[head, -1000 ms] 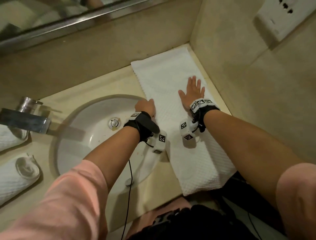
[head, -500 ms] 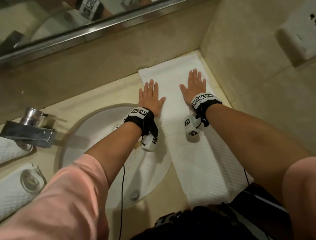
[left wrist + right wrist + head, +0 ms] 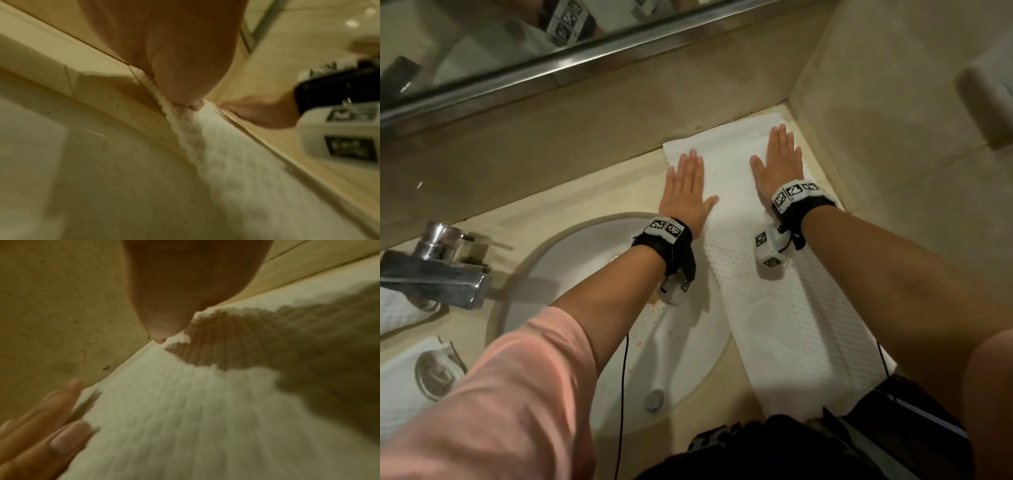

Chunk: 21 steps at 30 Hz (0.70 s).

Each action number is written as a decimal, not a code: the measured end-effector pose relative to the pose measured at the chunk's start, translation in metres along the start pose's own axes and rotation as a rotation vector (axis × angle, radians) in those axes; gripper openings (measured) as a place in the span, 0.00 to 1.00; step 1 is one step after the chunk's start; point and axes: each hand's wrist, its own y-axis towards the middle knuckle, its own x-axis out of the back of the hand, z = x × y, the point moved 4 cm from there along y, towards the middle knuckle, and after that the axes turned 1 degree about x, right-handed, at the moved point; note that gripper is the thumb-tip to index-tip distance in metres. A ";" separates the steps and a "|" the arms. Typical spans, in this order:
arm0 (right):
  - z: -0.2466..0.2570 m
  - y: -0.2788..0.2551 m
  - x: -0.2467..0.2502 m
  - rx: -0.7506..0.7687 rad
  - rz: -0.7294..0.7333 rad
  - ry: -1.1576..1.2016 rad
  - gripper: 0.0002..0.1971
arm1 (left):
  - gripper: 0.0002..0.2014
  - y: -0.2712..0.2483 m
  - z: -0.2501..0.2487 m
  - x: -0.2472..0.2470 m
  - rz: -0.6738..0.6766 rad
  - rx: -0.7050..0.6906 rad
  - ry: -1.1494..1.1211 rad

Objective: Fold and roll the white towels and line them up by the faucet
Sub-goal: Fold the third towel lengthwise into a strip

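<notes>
A long white waffle towel point(image 3: 784, 308) lies folded in a strip on the beige counter right of the sink, running from the back wall to the front edge. My left hand point(image 3: 686, 192) lies flat on its left edge, fingers straight. My right hand point(image 3: 780, 161) presses flat on the far right part, near the corner. The wrist views show the towel point(image 3: 216, 154) point(image 3: 185, 418) under both palms. Two rolled white towels point(image 3: 410, 380) point(image 3: 397, 308) lie at the left beside the chrome faucet point(image 3: 438, 270).
The white round sink basin point(image 3: 585, 274) sits between the faucet and the towel. A beige side wall point(image 3: 893, 137) bounds the towel on the right, and a mirror point(image 3: 517, 41) hangs above the back wall. A black cable point(image 3: 623, 394) hangs from my left wrist.
Both hands have slid along the towel toward the back wall. The left hand, curled at the towel's edge a second ago, now lies flat with straight fingers.
</notes>
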 end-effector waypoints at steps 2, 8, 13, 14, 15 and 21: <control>-0.002 -0.013 -0.005 0.021 -0.001 0.011 0.32 | 0.35 -0.003 -0.005 -0.004 0.036 -0.041 -0.002; -0.037 -0.072 -0.008 -0.054 -0.079 0.208 0.27 | 0.38 -0.016 -0.015 0.005 0.048 -0.029 -0.112; -0.083 -0.155 -0.027 -0.027 -0.198 0.215 0.24 | 0.40 -0.066 -0.053 -0.016 0.122 -0.238 -0.056; -0.092 -0.171 -0.033 0.001 -0.176 0.198 0.26 | 0.40 -0.078 -0.057 -0.024 0.146 -0.261 -0.030; -0.101 -0.187 -0.038 0.023 -0.155 0.182 0.27 | 0.41 -0.090 -0.062 -0.031 0.164 -0.277 -0.013; -0.148 -0.270 -0.056 0.034 -0.117 0.113 0.29 | 0.42 -0.155 -0.108 -0.062 0.224 -0.304 -0.029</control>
